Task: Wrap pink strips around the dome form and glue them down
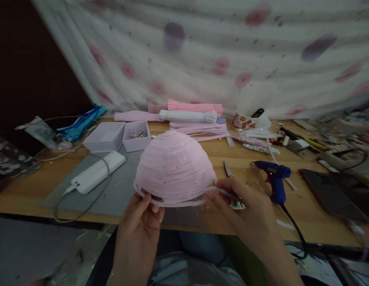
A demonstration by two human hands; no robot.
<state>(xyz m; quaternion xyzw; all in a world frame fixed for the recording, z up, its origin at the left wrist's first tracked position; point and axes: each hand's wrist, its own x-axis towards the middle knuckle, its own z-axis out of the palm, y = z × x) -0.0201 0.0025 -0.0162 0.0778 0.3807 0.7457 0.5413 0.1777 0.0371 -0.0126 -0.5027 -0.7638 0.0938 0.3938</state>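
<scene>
A pale pink dome [175, 169], built of strips laid round in rows, is held up just over the table's front edge. Pinched between my left thumb and fingers is its lower left rim; my left hand [139, 222] has the other fingers curled beneath. My right hand [244, 210] is closed on a pale pink strip, seemingly a pipe cleaner [224, 192], at the dome's lower right. This strip runs along the bottom rim, with small gaps between it and the rows above. Close behind the right hand lies a pointed metal blade [228, 169], its handle partly hidden.
Right of my hands, a blue glue gun [275, 176] with a red light trails a black cord. A phone [330, 194] lies farther right. Left are a white power bank [98, 173] with cable and a box of beads [136, 137]. Pipe cleaner bundles [187, 116] lie behind.
</scene>
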